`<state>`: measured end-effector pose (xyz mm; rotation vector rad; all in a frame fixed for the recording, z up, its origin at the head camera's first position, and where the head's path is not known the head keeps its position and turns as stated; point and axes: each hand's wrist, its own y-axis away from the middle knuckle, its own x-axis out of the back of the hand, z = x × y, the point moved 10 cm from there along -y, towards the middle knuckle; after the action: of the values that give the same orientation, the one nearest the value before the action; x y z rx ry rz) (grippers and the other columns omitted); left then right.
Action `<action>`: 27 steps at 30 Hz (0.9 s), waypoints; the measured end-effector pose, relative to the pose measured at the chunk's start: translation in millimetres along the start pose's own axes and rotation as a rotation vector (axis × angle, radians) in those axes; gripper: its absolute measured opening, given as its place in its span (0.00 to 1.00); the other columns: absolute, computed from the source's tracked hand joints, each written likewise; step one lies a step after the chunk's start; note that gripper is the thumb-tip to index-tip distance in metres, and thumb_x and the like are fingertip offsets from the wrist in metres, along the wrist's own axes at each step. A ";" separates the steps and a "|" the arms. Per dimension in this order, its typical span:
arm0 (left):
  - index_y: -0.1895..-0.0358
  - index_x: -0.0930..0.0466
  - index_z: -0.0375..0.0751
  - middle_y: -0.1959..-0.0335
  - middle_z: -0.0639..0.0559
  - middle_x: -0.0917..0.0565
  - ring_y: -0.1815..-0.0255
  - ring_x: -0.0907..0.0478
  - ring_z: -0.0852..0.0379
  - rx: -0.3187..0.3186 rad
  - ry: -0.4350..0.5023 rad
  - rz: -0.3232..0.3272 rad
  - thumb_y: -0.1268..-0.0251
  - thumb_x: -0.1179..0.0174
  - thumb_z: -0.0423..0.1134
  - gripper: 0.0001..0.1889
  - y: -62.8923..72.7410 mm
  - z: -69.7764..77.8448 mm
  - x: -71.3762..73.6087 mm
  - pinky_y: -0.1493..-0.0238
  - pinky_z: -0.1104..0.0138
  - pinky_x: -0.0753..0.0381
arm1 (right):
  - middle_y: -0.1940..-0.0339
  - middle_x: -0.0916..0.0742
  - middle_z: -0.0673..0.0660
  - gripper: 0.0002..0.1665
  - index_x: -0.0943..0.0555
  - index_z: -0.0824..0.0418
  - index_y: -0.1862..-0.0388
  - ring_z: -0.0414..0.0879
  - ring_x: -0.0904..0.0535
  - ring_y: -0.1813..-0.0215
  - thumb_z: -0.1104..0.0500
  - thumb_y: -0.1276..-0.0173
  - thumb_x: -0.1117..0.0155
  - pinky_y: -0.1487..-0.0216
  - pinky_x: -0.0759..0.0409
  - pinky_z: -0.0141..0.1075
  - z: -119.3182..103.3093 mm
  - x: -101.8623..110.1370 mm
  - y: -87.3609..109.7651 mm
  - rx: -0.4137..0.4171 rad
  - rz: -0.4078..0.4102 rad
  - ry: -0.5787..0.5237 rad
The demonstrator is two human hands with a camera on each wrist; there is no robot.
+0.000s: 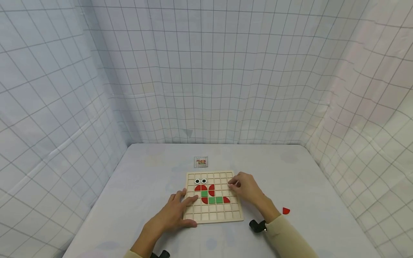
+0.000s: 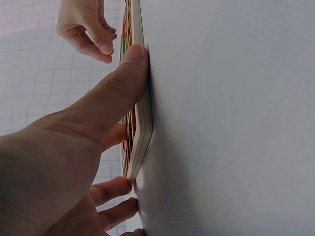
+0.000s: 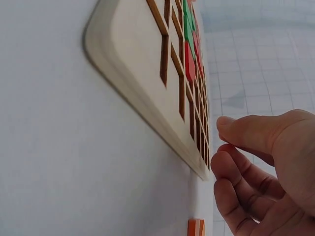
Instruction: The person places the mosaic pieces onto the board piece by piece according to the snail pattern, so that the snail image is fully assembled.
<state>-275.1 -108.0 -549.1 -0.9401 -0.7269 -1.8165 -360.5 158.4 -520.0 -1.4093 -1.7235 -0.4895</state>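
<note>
A wooden grid board (image 1: 214, 216) lies flat on the table, bearing red rounded pieces (image 1: 226, 200), green squares (image 1: 219, 200) and two round eye pieces (image 1: 204, 181). My left hand (image 1: 175, 212) spreads over the board's near left corner. Its thumb presses the near edge, the index finger lies over the grid, and other fingers touch the left edge. Above the board's right side is my right hand (image 1: 246, 187), bent, thumb and fingertips close together. A small gap shows between them in the right wrist view, and I see no piece there.
Behind the board lies a small picture card (image 1: 201, 162) with a gridded design. A loose red piece (image 1: 286, 211) is on the table right of my right forearm. An orange-red piece (image 3: 196, 227) shows low in the right wrist view. Gridded white curtains (image 1: 206, 71) enclose the table.
</note>
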 end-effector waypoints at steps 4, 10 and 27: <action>0.11 0.25 0.56 0.07 0.26 0.38 0.16 0.32 0.24 -0.002 0.004 0.002 0.39 0.12 0.62 0.53 0.6 0.6 0.3 0.23 0.31 0.19 | 0.59 0.08 0.50 0.04 0.03 0.58 0.55 0.39 0.18 0.59 0.65 0.25 0.16 0.59 0.19 0.31 15.1 8.6 3.2 -0.027 0.011 0.015; 0.11 0.25 0.56 0.07 0.26 0.39 0.16 0.32 0.24 -0.002 0.009 0.003 0.39 0.12 0.62 0.53 1.9 1.5 0.8 0.23 0.30 0.19 | 0.54 0.07 0.51 0.08 0.03 0.57 0.51 0.39 0.16 0.58 0.63 0.27 0.14 0.57 0.17 0.31 39.4 21.4 11.1 -0.061 0.018 0.020; 0.10 0.26 0.56 0.07 0.26 0.39 0.15 0.33 0.25 -0.005 0.009 0.003 0.38 0.13 0.63 0.53 2.2 -2.2 -2.0 0.23 0.31 0.18 | 0.46 0.09 0.52 0.27 0.04 0.55 0.41 0.43 0.21 0.54 0.49 0.36 0.05 0.52 0.20 0.35 78.9 33.5 24.1 -0.132 -0.085 0.041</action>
<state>-273.2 -109.7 -551.8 -0.9361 -0.7150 -1.8194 -366.7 244.0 -543.6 -1.4125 -1.7502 -0.6854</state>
